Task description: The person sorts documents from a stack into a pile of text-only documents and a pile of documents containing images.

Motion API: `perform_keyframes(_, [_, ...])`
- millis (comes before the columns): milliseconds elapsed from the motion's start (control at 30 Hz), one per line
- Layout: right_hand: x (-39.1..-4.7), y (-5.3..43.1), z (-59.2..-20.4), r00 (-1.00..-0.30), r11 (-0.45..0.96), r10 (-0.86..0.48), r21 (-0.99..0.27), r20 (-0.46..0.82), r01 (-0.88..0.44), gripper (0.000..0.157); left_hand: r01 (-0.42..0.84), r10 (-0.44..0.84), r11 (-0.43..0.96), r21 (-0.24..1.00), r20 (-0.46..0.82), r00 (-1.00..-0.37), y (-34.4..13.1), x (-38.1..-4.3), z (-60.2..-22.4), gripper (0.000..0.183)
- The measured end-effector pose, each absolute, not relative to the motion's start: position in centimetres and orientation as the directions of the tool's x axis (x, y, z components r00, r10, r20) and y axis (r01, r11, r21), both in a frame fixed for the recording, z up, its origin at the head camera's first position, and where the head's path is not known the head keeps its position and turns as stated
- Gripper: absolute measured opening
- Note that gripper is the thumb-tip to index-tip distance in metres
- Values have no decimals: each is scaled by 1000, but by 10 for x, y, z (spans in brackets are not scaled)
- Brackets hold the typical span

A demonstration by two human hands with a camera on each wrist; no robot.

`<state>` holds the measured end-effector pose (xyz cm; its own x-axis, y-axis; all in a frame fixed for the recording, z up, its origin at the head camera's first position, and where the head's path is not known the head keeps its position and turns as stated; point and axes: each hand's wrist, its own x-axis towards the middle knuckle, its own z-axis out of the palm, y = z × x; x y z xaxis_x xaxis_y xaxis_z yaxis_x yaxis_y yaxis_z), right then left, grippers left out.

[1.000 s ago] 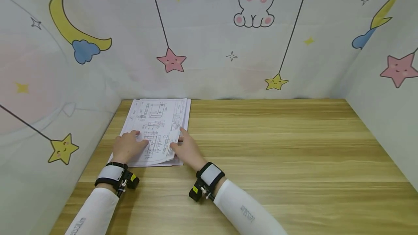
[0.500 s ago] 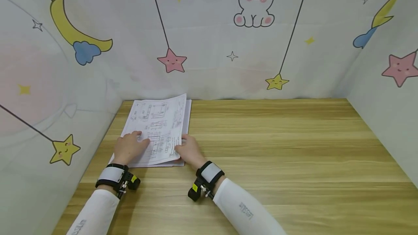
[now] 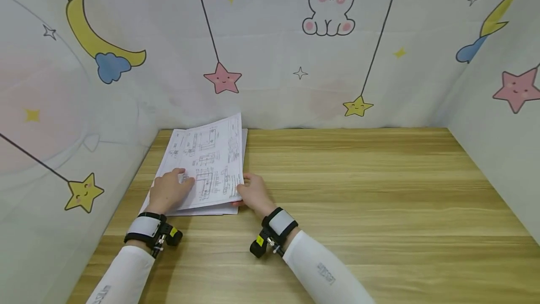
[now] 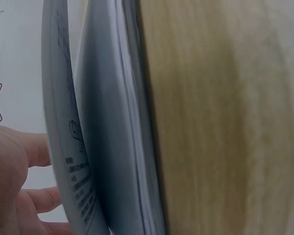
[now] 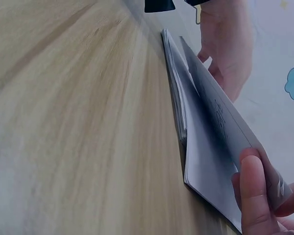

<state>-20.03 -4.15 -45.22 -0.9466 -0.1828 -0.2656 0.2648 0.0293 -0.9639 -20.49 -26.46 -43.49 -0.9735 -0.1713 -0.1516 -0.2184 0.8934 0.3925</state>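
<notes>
Wood-grain tabletop bears a paper stack near its far left corner; printed paper on top slants up, its right edge pinched by the right hand; the left hand, thumb and fingers apart, rests on that paper's left side.

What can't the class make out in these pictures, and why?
Lettering on the raised sheets, head view: too small to read.
Anything printed under the left hand, head view: covered by that hand.
Sheet count of the lower stack, left wrist view: page edges blur together.
Rest of the right hand, right wrist view: cut off at the picture's edge.
</notes>
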Motion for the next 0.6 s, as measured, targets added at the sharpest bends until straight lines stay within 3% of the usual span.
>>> perform_keyframes(333, [-205, -16, -450, -956, 51, -161, -970, -244, 239, 41, -240, -201, 774, 585, -133, -971, -264, -207, -429, 69])
perform_keyframes(600, [-207, 15, -447, -968, 181, -86, -959, -236, 217, 40, -314, -200, 537, 783, -243, -949, -254, -210, -424, 66])
